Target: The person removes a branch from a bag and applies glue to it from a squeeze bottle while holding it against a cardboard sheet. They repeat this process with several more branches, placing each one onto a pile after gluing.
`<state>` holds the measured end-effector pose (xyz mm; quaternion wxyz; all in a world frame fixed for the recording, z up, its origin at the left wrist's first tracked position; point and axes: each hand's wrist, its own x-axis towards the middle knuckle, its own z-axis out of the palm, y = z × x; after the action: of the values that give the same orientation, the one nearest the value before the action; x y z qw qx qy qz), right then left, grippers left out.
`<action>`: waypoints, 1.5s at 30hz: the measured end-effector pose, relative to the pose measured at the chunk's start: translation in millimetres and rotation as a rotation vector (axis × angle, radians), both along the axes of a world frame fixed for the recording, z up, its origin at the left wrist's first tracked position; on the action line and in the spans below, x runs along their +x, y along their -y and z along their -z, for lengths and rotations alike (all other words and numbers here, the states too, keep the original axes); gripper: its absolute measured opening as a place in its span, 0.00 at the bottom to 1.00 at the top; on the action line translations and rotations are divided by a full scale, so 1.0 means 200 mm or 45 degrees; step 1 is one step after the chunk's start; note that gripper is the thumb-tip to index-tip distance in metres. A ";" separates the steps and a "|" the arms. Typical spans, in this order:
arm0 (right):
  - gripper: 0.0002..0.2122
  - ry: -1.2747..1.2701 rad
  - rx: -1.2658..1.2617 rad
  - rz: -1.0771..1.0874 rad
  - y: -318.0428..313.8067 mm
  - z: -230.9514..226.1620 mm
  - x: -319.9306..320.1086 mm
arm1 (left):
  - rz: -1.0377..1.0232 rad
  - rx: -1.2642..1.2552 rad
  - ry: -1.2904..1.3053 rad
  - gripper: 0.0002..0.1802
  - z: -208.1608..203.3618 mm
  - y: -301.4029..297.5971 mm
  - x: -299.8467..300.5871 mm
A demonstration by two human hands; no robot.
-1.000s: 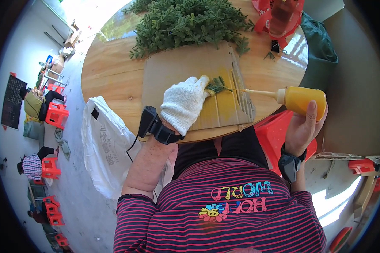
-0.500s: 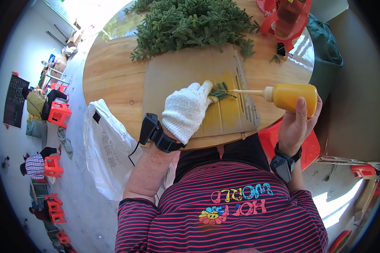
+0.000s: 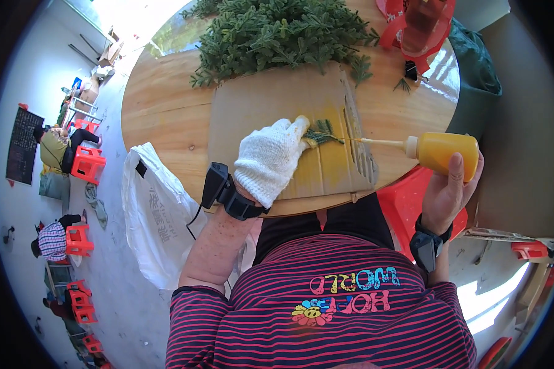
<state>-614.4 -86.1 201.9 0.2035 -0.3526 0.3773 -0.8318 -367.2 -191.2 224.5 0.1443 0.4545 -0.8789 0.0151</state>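
My left hand (image 3: pixel 269 158), in a white knit glove with yellow-stained fingertips, pinches a small green fir sprig (image 3: pixel 324 132) above a cardboard sheet (image 3: pixel 258 101). Yellow smears mark the cardboard around and below the sprig. Bare, my right hand (image 3: pixel 452 187) grips a squeeze bottle (image 3: pixel 446 152) of yellow liquid, held on its side. Its long pale nozzle points left, and the thin tip reaches the right end of the sprig. Whether tip and sprig touch, I cannot tell.
A big heap of green fir sprigs (image 3: pixel 283 37) covers the far part of the round wooden table (image 3: pixel 166 111). A red bag (image 3: pixel 418 31) stands far right. A white plastic bag (image 3: pixel 157 215) hangs at the left edge; a red stool (image 3: pixel 406 197) is beneath the right.
The bottle has moved right and slightly down with my right hand, its tip shifting from over the sprig to the sprig's right end. My left hand has barely moved.
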 end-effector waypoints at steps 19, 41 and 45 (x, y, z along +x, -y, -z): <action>0.13 0.556 -0.132 -0.459 0.25 0.12 0.10 | -0.640 -0.051 0.322 0.17 -0.29 0.25 0.69; 0.16 0.713 -0.076 -0.613 0.29 0.17 0.05 | -0.491 -0.136 0.209 0.13 -0.05 0.88 0.71; 0.16 0.716 -0.069 -0.625 0.28 0.17 0.05 | -0.553 -0.083 0.112 0.13 -0.10 0.81 0.77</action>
<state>-603.5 -142.6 167.8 0.4832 -0.1954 0.1888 -0.8322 -213.3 -352.5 244.9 0.1139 0.6270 -0.7649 0.0938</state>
